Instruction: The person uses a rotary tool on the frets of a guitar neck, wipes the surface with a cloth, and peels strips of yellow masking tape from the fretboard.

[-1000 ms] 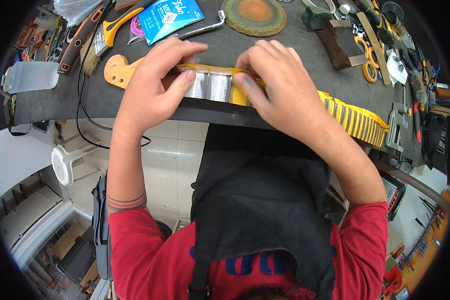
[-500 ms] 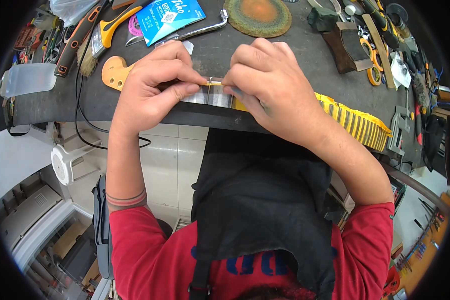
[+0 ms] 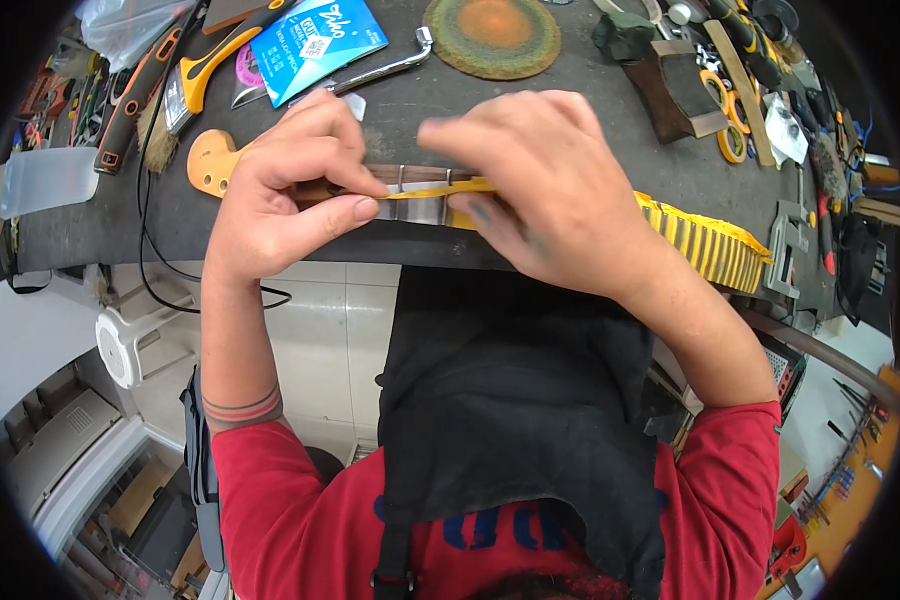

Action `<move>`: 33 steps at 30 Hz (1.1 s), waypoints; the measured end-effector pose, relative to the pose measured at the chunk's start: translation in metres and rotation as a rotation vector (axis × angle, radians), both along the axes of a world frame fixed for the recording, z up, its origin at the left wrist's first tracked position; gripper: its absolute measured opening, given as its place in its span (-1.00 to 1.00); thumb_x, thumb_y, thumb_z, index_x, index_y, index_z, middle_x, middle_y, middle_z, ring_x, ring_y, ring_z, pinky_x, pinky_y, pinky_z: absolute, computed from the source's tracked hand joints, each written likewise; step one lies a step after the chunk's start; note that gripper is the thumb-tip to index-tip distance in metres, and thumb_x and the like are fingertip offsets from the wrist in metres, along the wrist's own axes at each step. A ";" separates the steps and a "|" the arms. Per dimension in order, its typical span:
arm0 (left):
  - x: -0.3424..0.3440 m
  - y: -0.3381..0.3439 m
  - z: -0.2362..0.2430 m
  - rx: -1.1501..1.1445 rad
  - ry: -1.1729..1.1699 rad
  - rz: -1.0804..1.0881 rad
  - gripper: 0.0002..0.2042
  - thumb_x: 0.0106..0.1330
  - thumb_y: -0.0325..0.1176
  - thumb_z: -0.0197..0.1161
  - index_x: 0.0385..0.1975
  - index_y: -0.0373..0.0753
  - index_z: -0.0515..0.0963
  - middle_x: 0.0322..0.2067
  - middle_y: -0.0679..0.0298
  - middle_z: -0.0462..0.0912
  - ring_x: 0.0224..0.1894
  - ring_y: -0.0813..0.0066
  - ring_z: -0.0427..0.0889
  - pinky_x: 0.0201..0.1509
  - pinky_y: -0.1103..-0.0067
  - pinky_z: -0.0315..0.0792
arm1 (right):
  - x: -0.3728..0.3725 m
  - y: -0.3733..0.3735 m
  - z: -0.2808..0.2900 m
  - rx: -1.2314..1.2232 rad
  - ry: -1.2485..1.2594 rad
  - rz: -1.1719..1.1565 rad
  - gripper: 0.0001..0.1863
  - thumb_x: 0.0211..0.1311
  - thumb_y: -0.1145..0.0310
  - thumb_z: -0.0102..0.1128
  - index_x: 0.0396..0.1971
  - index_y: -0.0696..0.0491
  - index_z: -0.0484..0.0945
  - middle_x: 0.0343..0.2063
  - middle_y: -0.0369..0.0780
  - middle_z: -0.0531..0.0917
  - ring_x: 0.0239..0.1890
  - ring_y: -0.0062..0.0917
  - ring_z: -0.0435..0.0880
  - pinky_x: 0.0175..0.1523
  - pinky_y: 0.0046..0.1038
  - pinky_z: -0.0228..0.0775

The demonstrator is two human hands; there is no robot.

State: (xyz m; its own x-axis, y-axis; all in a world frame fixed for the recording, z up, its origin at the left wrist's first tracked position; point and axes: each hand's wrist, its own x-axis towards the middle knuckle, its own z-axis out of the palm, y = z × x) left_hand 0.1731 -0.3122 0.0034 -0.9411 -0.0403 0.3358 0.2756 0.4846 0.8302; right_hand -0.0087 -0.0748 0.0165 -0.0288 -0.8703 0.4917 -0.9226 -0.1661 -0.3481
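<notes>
- A guitar neck [image 3: 422, 173] lies across a dark workbench [image 3: 80, 228], its pale head end [image 3: 210, 160] at the left, just beside the left wrist.
- A thin yellow strip of tape [image 3: 436, 188] stretches along the neck between the two hands, above silvery panels [image 3: 425, 211] on the neck's near side.
- The left hand [image 3: 295, 180] grasps the strip's left end over the neck, thumb and forefinger pinched together.
- The right hand [image 3: 545, 190], blurred, hovers over the middle of the neck, forefinger stretched out and thumb apart from it; whether it grips the strip cannot be told.
- Yellow tape with silvery bands [image 3: 705, 240] extends to the right in line with the neck, partly behind the right forearm.
- Beyond the neck sit a blue packet [image 3: 315, 48], a shiny wrench [image 3: 385, 68] and a round green-and-orange disc [image 3: 493, 35].
- Left of the neck's head end, a brush [image 3: 198, 78] lies beside a black cord [image 3: 144, 205]; a clear plastic container [image 3: 50, 180] rests farther out.
- Rolls of tape [image 3: 733, 143] lie beyond the neck to the right.
</notes>
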 end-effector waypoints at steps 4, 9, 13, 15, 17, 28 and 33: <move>0.006 0.005 -0.005 0.349 0.016 0.121 -0.70 0.19 -0.39 0.59 -0.08 -0.24 0.77 -0.18 0.29 0.58 -0.13 0.51 0.47 -0.02 0.58 0.37 | -0.021 0.038 0.005 0.104 -0.135 -0.198 -0.41 0.22 0.40 0.47 0.29 0.03 0.63 -0.05 -0.24 0.65 0.08 -0.24 0.64 0.23 -0.19 0.35; -0.028 0.056 0.031 -0.430 0.127 0.175 -0.56 0.23 -0.19 0.60 0.03 -0.29 0.72 -0.15 0.18 0.60 -0.06 0.25 0.60 0.03 0.39 0.47 | -0.032 0.057 0.004 0.335 -0.256 -0.217 -0.83 0.39 0.29 0.42 -0.18 0.06 0.74 -0.24 -0.24 0.71 -0.03 -0.32 0.66 0.18 -0.25 0.34; -0.046 0.089 0.030 -0.613 -0.042 0.134 -0.69 0.32 -0.29 0.54 -0.04 -0.31 0.72 -0.18 0.15 0.61 -0.07 0.12 0.62 0.03 0.30 0.51 | -0.031 0.053 0.003 0.365 -0.263 -0.231 -0.83 0.40 0.29 0.43 -0.19 0.06 0.72 -0.23 -0.26 0.71 -0.03 -0.32 0.67 0.18 -0.24 0.35; -0.049 0.093 0.025 -0.574 -0.061 0.128 -0.85 0.38 -0.45 0.46 -0.15 -0.34 0.71 -0.24 0.16 0.59 -0.11 0.09 0.61 -0.01 0.28 0.51 | -0.028 0.050 -0.001 0.238 -0.271 -0.216 -0.83 0.39 0.28 0.44 -0.21 0.05 0.71 -0.25 -0.26 0.70 -0.03 -0.31 0.69 0.17 -0.21 0.36; -0.049 0.098 0.022 -0.562 -0.025 0.165 -0.86 0.35 -0.48 0.47 -0.17 -0.34 0.70 -0.25 0.16 0.59 -0.12 0.10 0.60 -0.04 0.28 0.51 | -0.025 0.047 -0.001 0.212 -0.261 -0.212 -0.84 0.38 0.30 0.45 -0.21 0.04 0.70 -0.25 -0.26 0.69 -0.03 -0.30 0.69 0.18 -0.21 0.36; -0.051 0.091 -0.005 -0.556 0.262 0.186 -0.77 0.08 -0.59 0.53 -0.25 -0.31 0.69 -0.34 0.21 0.60 -0.29 0.16 0.56 -0.17 0.33 0.45 | -0.025 0.047 -0.007 0.055 -0.047 -0.070 -0.80 0.19 0.46 0.48 -0.23 -0.01 0.62 -0.18 -0.31 0.62 -0.02 -0.35 0.64 0.17 -0.19 0.36; -0.050 0.087 -0.002 -0.497 0.282 0.051 -0.72 -0.03 -0.56 0.52 -0.28 -0.28 0.69 -0.35 0.25 0.59 -0.32 0.15 0.55 -0.12 0.25 0.43 | -0.025 0.049 -0.005 0.031 0.061 -0.011 -0.78 0.16 0.41 0.46 -0.22 0.01 0.62 -0.16 -0.29 0.61 -0.01 -0.36 0.64 0.22 -0.18 0.40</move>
State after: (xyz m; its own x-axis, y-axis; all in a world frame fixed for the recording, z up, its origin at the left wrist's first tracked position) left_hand 0.1229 -0.2254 0.0010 -0.8133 0.1439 0.5637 0.4196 0.8163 0.3969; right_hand -0.0334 -0.0261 0.0118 -0.0096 -0.8849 0.4657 -0.9441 -0.1454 -0.2957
